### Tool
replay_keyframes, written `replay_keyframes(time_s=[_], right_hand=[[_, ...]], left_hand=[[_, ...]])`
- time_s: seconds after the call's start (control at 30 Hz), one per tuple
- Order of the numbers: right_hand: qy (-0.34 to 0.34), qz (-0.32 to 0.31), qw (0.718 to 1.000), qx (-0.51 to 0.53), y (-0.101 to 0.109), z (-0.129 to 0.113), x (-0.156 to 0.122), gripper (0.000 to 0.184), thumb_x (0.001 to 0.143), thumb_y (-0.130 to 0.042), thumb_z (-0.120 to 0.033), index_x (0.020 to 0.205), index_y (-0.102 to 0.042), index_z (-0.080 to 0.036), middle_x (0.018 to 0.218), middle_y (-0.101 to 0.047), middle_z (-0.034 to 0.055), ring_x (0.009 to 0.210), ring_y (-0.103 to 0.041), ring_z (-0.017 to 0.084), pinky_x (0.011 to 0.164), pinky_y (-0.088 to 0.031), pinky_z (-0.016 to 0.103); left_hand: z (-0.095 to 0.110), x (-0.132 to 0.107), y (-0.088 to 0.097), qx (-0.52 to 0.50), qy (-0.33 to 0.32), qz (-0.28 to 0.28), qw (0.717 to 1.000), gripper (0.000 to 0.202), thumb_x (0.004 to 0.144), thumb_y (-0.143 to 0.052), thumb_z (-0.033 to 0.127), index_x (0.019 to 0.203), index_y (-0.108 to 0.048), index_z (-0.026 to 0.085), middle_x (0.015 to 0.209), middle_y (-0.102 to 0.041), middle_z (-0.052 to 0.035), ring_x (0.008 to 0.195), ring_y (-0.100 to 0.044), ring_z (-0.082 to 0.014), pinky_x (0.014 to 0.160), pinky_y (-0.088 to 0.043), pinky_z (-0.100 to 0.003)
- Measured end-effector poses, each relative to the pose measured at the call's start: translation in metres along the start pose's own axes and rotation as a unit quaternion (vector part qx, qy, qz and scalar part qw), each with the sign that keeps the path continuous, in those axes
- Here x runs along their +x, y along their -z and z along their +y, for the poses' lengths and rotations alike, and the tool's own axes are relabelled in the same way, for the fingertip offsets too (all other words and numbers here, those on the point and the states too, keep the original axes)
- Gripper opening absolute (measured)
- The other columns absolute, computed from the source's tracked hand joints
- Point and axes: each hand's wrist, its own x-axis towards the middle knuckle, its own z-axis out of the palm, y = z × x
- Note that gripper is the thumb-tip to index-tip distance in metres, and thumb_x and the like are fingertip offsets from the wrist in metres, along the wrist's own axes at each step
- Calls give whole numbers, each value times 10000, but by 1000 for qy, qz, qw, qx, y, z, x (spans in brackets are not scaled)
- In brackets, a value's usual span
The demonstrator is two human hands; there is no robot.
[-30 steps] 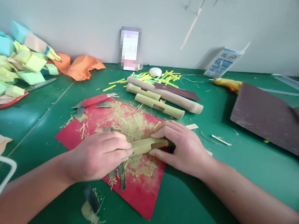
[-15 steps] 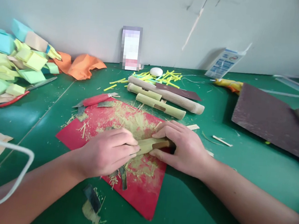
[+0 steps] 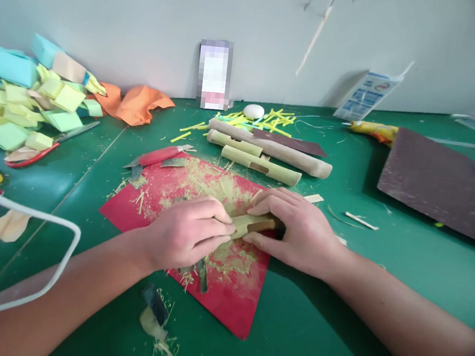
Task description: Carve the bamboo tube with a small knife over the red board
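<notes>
A short bamboo tube (image 3: 242, 225) with a slot cut in its side lies between my two hands, low over a red sheet (image 3: 229, 306). My left hand (image 3: 192, 231) is closed on the tube's left end, its fingers pressed together. Whether those fingers also hold a small piece of something is hidden. From the right, my right hand (image 3: 293, 228) grips the tube's other end, thumb below and fingers above. Pale dust and shavings (image 3: 215, 184) cover much of the sheet around the tube. Dark strips (image 3: 202, 275) lie near my left wrist.
A red-handled knife (image 3: 159, 155) rests on the sheet's far corner. Behind are two slotted bamboo tubes (image 3: 280, 173) and a longer grey stick (image 3: 298, 156). Folded papers (image 3: 21, 112) and red scissors (image 3: 33, 156) lie left; a brown sheet (image 3: 433, 188) lies right. A white cable (image 3: 72, 246) crosses the left foreground.
The view has shifted slightly, so most things sit a little further right. Both hands keep their hold on the bamboo tube, with hardly any change in pose.
</notes>
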Motion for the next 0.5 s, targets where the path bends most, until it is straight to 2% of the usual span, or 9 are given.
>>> replay_keyframes(time_s=[0.17, 0.33, 0.5], right_hand=[[1, -4, 1000, -3, 1, -1, 0, 261, 727, -700, -357, 913, -592, -210, 922, -645, 62, 849, -583, 227, 706, -451, 350], [1, 3, 1000, -4, 0, -1, 0, 237, 734, -690, -348, 896, -587, -208, 914, -647, 65, 841, -583, 226, 705, -450, 350], [-3, -4, 1000, -9, 0, 0, 0, 264, 726, -705, -376, 893, -587, -208, 913, -646, 63, 842, -580, 227, 706, -449, 352]], left_hand=[[1, -10, 9, 8, 10, -25, 1000, 196, 859, -584, 114, 1039, -654, 149, 987, -655, -98, 957, -615, -192, 840, -547, -364], [0, -3, 1, 13, 21, 14, 1000, 149, 875, -566, 132, 989, -659, 146, 931, -659, -85, 885, -620, -172, 783, -553, -338], [0, -5, 4, -1, 15, -7, 1000, 194, 880, -546, 107, 1039, -650, 143, 969, -652, -98, 916, -609, -179, 808, -543, -354]])
